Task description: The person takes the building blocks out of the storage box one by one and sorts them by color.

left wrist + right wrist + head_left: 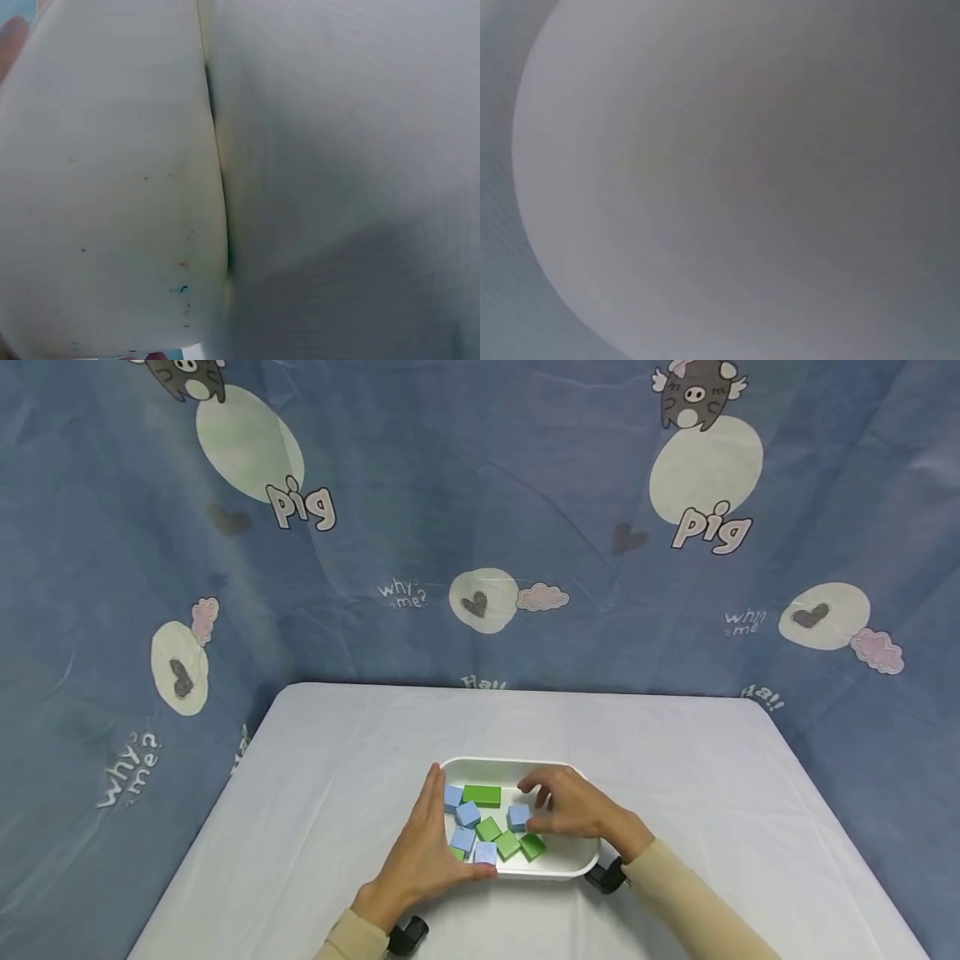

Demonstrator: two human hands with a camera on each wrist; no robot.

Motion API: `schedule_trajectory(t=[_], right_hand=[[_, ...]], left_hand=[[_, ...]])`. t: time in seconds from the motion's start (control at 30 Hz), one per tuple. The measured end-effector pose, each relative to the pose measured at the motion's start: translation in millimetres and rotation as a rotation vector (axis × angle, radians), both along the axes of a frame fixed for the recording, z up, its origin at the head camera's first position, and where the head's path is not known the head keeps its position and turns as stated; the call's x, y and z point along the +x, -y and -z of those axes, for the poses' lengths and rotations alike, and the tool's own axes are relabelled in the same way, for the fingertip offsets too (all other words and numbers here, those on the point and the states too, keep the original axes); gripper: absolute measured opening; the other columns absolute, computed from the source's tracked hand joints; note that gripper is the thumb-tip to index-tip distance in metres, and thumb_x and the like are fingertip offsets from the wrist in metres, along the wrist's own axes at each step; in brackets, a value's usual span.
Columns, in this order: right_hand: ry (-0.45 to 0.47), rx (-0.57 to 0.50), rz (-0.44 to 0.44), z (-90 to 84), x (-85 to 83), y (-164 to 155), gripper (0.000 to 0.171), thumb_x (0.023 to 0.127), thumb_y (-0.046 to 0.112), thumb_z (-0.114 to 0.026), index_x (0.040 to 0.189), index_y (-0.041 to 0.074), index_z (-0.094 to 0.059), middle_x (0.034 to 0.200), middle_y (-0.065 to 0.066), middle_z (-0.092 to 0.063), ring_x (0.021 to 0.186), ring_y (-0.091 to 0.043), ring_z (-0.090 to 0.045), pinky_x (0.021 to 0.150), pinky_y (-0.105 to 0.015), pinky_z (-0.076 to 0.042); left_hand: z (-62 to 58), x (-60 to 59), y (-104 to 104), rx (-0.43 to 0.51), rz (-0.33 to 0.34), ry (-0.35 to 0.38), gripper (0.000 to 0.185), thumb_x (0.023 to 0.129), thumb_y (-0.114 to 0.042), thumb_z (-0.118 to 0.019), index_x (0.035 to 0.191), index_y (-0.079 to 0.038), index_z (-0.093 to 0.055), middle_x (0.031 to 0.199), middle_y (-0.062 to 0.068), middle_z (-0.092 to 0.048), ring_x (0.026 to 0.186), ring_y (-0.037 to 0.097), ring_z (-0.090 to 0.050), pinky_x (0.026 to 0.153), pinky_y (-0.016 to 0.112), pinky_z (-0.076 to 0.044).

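Left hand: the left hand (pixel 427 852) is lying flat against the tray's left wall, fingers straight and together, thumb stretching along the near rim.
Right hand: the right hand (pixel 573 810) is reaching into the tray from its right side, fingers curling down; thumb and fingertips are pinching a blue block (pixel 518 816) near the tray's middle.
Tray: the white tray (pixel 555 860) is sitting on the table, between the two hands.
Blocks: four more blue blocks (pixel 467 814) are lying by the tray's left wall; green blocks (pixel 507 844) are lying toward its near side, and one long green block (pixel 482 795) is lying by its far wall.
Left wrist view: the tray's outer wall (pixel 112 187) is filling the left half, touching the cloth.
Right wrist view: only a pale blurred curve is showing; I cannot tell what it is.
Table: the table (pixel 337 752) is wearing a white cloth, stretching beyond the tray.
Backdrop: a blue curtain (pixel 480 510) with pig prints is hanging behind the table.
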State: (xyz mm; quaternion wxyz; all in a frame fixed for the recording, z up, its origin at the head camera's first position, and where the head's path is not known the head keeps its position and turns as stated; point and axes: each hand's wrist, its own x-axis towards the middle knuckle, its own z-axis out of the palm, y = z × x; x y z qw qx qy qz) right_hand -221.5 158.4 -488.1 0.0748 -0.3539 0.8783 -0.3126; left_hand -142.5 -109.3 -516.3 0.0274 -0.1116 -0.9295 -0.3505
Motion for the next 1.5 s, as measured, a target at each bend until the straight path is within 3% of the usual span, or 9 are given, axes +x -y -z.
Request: schedule_trajectory(t=[0.17,0.4,0.67,0.97,1.3,1.5], right_hand=[[0.015,0.016,-0.010,-0.9,-2.3,5.2,0.046,0.076,0.015,-0.088,0.116,0.002,-0.071,0.106,-0.005,-0.072,0.080,-0.014,-0.067,0.072,-0.027,-0.053],[0.071,0.015,-0.036,5.8,-3.6,9.8,0.047,0.076,0.012,-0.090,0.118,0.002,-0.071,0.099,0.001,-0.072,0.073,-0.004,-0.064,0.070,-0.024,-0.053],[0.078,0.016,-0.013,13.1,-0.2,12.7,0.038,0.076,0.005,-0.088,0.111,0.002,-0.073,0.088,0.006,-0.065,0.074,-0.004,-0.060,0.068,-0.024,-0.051],[0.060,0.009,0.024,12.1,3.0,14.1,0.031,0.082,0.005,-0.080,0.111,0.003,-0.072,0.089,0.005,-0.064,0.075,-0.004,-0.057,0.068,-0.024,-0.051],[-0.003,-0.052,0.062,-5.8,5.6,5.2,0.026,0.080,0.005,-0.078,0.105,0.009,-0.072,0.086,0.006,-0.063,0.073,-0.010,-0.059,0.065,-0.025,-0.049],[0.069,-0.148,0.083,-18.6,7.0,-8.9,0.027,0.083,0.002,-0.078,0.108,0.008,-0.071,0.093,0.004,-0.065,0.076,-0.013,-0.062,0.067,-0.026,-0.052]], left_hand=[[1.2,1.7,2.2,-0.016,-0.009,0.004,0.154,0.052,-0.082,-0.082,0.163,-0.001,-0.012,0.171,0.004,0.005,0.147,0.036,-0.031,0.107,0.051,-0.042],[0.2,1.3,2.1,-0.029,-0.007,0.012,0.154,0.053,-0.087,-0.078,0.163,-0.002,-0.010,0.171,0.002,0.007,0.145,0.035,-0.034,0.106,0.050,-0.043],[-2.5,-0.2,0.2,-0.023,0.025,0.016,0.149,0.059,-0.080,-0.082,0.163,-0.002,-0.010,0.171,0.002,0.006,0.140,0.036,-0.042,0.102,0.050,-0.047],[-2.2,-0.8,0.7,-0.024,0.032,0.038,0.150,0.059,-0.081,-0.081,0.163,-0.001,-0.008,0.171,0.002,0.007,0.141,0.035,-0.041,0.102,0.050,-0.046],[-3.3,-4.9,6.7,-0.025,0.035,0.037,0.154,0.055,-0.085,-0.079,0.163,-0.004,-0.006,0.171,0.002,0.003,0.141,0.033,-0.042,0.105,0.048,-0.044],[-3.9,-5.9,7.8,-0.040,0.044,0.028,0.153,0.055,-0.083,-0.081,0.163,-0.003,-0.008,0.171,0.003,0.001,0.134,0.034,-0.048,0.102,0.048,-0.047]])
